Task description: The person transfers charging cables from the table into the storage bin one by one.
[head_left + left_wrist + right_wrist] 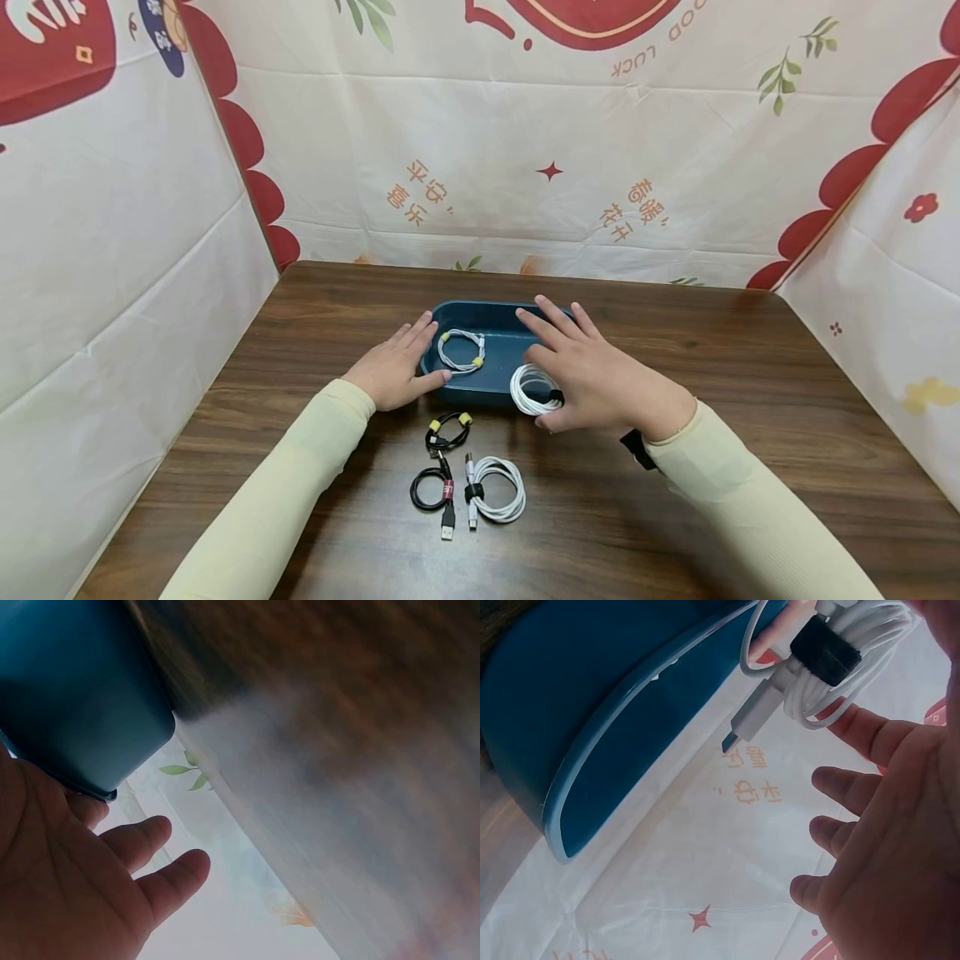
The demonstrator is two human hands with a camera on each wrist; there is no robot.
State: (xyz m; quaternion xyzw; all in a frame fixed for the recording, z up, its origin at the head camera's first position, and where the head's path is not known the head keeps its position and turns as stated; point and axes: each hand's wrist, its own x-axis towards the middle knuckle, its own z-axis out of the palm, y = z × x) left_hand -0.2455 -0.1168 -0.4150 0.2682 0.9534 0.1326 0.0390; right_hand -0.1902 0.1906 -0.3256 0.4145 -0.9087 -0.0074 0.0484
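A dark blue bin [487, 395] stands on the table, with a white cable coil tied in yellow [477, 362] lying inside at its left. My left hand [393, 371] rests at the bin's left end, fingers extended along the rim; the left wrist view shows them loosely spread beside the wall. Between thumb and index finger, my right hand [607, 379] pinches a coiled white USB cable [517, 392] over the bin's front right rim. A black strap [825, 651] binds that coil, and its plug [757, 709] sticks out. The other right fingers are spread.
In front of the bin lie a black cable coil with yellow ties [465, 419], a black USB cable with a red tag [417, 498] and a white cable coil with a black strap [517, 496]. Printed cloth [495, 208] walls the table's back and sides.
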